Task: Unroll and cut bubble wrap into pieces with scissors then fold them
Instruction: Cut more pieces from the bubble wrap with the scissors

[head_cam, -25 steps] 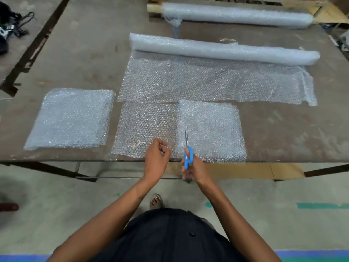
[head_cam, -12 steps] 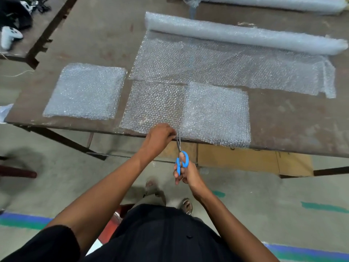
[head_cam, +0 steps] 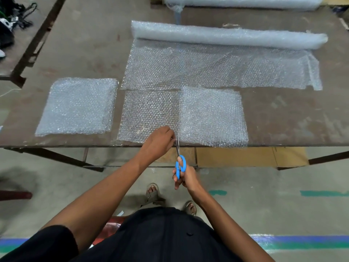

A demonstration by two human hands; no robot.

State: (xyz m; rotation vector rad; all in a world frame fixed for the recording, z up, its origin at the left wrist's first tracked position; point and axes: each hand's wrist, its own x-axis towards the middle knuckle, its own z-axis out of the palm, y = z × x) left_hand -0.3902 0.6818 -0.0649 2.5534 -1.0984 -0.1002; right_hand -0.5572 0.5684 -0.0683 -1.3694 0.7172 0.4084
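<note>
Now the right hand (head_cam: 186, 177) is in front of the near edge of the table (head_cam: 75, 44), its fingers curled through the blue handles of the scissors (head_cam: 179, 159), and the thin metal blades point away from the person and reach the table edge. Just left of the blades, the left hand (head_cam: 160, 138) lies on the flat bubble wrap sheet (head_cam: 149, 112) with curled fingers that pinch its near edge. This sheet is thin, clear and square. Touching its right side is a thicker, whiter folded piece (head_cam: 213, 116). Another folded piece (head_cam: 77, 106) lies apart on the left. Behind the sheet, the long bubble wrap roll (head_cam: 226, 35) is partly unrolled, and its bumpy loose layer (head_cam: 217, 69) is spread toward the person.
</note>
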